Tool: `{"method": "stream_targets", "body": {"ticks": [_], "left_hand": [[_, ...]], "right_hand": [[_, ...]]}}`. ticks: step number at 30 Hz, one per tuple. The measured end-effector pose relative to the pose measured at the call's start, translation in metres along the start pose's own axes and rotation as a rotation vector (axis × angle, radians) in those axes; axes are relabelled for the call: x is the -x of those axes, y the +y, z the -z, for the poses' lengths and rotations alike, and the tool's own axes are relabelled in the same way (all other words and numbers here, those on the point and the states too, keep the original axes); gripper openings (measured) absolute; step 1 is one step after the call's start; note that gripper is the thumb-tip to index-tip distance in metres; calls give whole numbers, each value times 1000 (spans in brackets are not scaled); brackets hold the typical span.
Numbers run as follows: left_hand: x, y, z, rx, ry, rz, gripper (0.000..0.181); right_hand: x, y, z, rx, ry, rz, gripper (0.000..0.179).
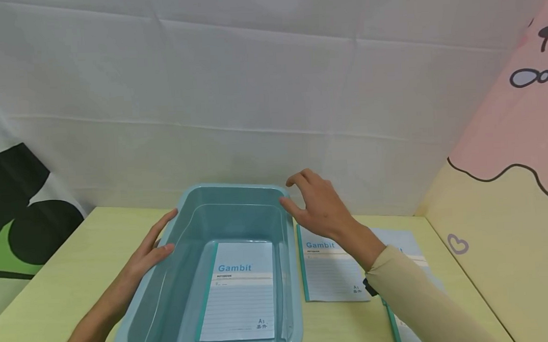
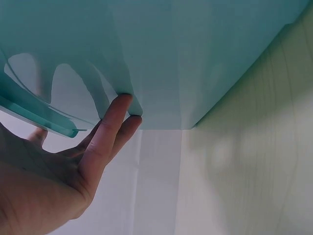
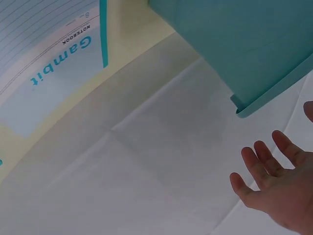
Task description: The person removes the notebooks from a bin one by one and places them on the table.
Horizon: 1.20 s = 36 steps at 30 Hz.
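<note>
A blue-green plastic tub point(image 1: 286, 272) stands on the table, a Gambit notebook point(image 1: 242, 295) with a teal spine lying flat on its floor. My left hand point(image 1: 142, 261) holds the tub's left rim, thumb over the top edge. In the left wrist view, fingers point(image 2: 105, 132) of that hand lie against the tub's outer wall point(image 2: 161, 63). At the far right corner of the tub, my right hand point(image 1: 319, 204) hovers with fingers spread and loosely bent. The right wrist view shows this hand point(image 3: 281, 181) holding nothing, its fingertips apart from the tub's rim point(image 3: 274, 90).
Right of the tub, a second notebook point(image 1: 331, 270) lies on the pale yellow table point(image 1: 336, 326). Further right, another notebook point(image 1: 403, 239) and one more near the front point(image 1: 407, 333) are partly hidden by my right sleeve. A white cloth backdrop point(image 1: 252, 90) stands close behind the tub.
</note>
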<state>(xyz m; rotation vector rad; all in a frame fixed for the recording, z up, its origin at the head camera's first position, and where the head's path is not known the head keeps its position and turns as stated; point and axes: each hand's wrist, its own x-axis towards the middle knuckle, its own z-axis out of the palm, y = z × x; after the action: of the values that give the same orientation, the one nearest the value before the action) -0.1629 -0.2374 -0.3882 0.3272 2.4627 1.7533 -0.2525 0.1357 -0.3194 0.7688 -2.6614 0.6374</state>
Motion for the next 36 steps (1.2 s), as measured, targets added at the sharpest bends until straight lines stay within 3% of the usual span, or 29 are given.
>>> {"method": "stream_targets", "body": {"ticks": [25, 36], "left_hand": [[0, 0, -2, 0, 3, -5, 65], [-1, 1, -3, 15, -3, 7, 64]], "right_hand": [[-45, -68, -1, 71, -174, 3, 59], [-59, -96, -1, 199, -194, 16, 72]]}}
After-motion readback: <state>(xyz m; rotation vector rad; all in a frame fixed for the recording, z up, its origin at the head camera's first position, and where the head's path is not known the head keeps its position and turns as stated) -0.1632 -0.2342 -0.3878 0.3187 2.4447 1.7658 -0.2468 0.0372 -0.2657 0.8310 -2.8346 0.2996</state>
